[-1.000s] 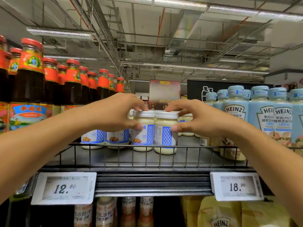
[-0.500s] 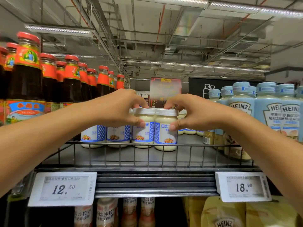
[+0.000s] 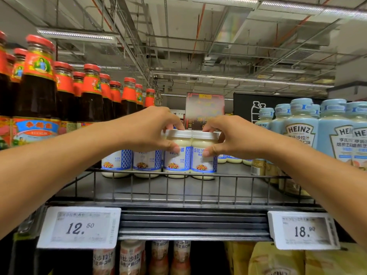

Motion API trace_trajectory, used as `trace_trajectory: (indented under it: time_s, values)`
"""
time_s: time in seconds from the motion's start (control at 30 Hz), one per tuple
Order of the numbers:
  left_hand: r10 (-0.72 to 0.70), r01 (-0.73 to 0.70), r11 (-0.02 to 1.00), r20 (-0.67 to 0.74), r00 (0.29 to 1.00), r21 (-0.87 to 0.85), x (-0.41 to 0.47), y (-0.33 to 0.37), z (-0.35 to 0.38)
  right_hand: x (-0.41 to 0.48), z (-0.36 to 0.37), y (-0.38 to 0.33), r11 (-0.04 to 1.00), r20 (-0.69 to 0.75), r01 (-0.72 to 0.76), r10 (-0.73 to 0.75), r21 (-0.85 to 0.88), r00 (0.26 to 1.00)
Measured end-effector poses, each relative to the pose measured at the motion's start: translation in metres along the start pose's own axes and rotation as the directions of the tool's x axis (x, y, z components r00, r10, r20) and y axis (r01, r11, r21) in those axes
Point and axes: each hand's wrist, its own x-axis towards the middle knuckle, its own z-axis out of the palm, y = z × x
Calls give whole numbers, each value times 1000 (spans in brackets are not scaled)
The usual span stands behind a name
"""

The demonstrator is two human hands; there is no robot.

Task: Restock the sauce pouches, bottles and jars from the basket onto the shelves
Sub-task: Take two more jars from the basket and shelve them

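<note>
Two white-lidded jars of pale dressing with blue-and-white labels stand side by side on the top shelf. My left hand grips the left jar around its lid and shoulder. My right hand holds the right jar the same way. Both jars rest on the shelf, touching each other. Two more jars of the same kind stand in line to their left. The basket is out of view.
Dark sauce bottles with red caps fill the shelf's left. Pale blue Heinz bottles fill its right. A wire rail runs along the front edge. Price tags 12.50 and 18.90 hang below. More bottles and yellow pouches sit underneath.
Both hands have stayed on the two jars, which have turned so their labels face front more. The view has shifted slightly.
</note>
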Motion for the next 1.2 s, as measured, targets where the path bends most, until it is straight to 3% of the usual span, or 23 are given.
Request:
trace_trajectory:
  time_s: [0.37, 0.43, 0.53, 0.63, 0.73, 0.97, 1.2]
  values:
    - [-31, 30, 999, 80, 996, 17, -8, 9, -5, -9, -1, -4, 1000, 27, -10, 10, -2, 1000]
    - [-32, 32, 999, 15, 999, -5, -12, 13, -7, -13, -4, -4, 998, -40, -24, 26, 62, 999]
    - [-33, 25, 999, -192, 981, -47, -19, 24, -7, -21, -9, -10, 984, -221, -8, 47, 176, 974]
    - [-63, -7, 977, -318, 946, -215, -24, 44, -5, -33, -9, -18, 969, -306, 49, 29, 243, 952]
    - [-131, -3, 915, -307, 943, -402, -26, 63, 0, -44, -8, -21, 951, -281, 57, 33, 304, 959]
    - [-167, -52, 813, -318, 933, -580, -28, 95, 4, -77, -13, -20, 922, -323, 81, 50, 380, 945]
    - [-99, -178, 664, -321, 942, -727, -36, 133, 4, -127, -33, -33, 875, -371, 57, 143, 480, 917]
